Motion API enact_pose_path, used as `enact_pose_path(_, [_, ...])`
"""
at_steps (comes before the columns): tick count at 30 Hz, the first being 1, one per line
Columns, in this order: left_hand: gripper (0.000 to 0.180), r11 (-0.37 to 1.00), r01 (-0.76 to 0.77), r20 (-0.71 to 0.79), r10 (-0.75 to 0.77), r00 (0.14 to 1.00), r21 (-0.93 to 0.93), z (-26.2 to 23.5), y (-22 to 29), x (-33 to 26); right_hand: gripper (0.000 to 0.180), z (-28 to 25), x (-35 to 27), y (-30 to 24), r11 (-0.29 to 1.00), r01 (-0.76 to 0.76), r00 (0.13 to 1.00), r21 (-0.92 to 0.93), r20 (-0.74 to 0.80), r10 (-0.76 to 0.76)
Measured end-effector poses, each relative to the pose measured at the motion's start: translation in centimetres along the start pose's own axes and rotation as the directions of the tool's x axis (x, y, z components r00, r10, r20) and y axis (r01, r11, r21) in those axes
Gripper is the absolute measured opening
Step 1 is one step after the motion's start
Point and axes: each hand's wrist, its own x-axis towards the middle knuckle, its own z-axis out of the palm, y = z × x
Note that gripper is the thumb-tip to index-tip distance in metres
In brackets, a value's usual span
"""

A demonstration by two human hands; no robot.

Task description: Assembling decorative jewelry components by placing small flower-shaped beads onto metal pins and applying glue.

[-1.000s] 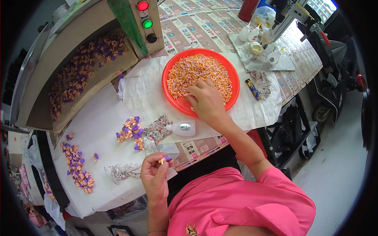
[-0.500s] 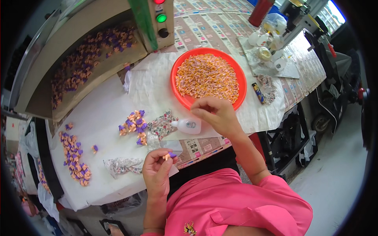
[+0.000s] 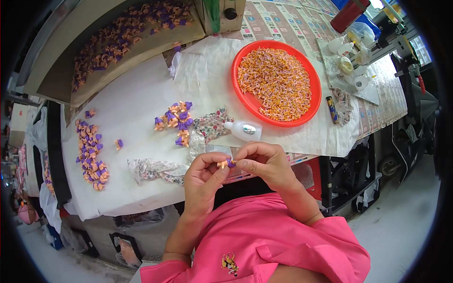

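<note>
Right hand (image 3: 264, 162) back from tray (image 3: 240, 89) — both hands pinching small purple-orange piece (image 3: 227, 163)

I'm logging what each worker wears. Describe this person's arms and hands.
Both forearms are bare, with no gloves on the left hand or the right hand. No rings, watch or bracelet show. Short pink sleeves of a pink shirt end near the elbows; the shirt carries a small yellow and red embroidered emblem on the chest.

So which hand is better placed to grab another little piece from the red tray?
Probably the right hand: the red tray of small orange pieces lies up on its side, while the left hand sits farther from it, pinching the small orange-and-purple piece.
</note>
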Motion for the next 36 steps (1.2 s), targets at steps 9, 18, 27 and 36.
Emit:
enact_pose_path(9, [0.023,0.999,-0.007,0.052,0.009,0.999,-0.039,0.0,-0.1,0.1,0.01,0.0,0.2,0.9,0.993,0.085,0.996,-0.084,0.005,-0.085])
enact_pose_path(18, [0.022,0.998,0.025,0.068,-0.021,0.997,-0.053,0.0,-0.2,0.2,0.01,0.1,0.1,1.0,0.999,-0.016,1.0,0.042,0.003,0.016])
enact_pose_path(27, [0.02,0.995,-0.016,0.061,0.01,0.998,0.103,0.0,0.1,-0.2,0.01,-0.1,-0.1,1.5,0.993,-0.068,0.998,0.092,0.009,0.067])
enact_pose_path(36, [0.023,0.906,-0.307,0.121,0.284,0.951,0.291,0.2,-0.9,-0.4,0.009,0.3,-0.9,2.2,0.84,0.315,0.938,-0.442,0.01,-0.346])
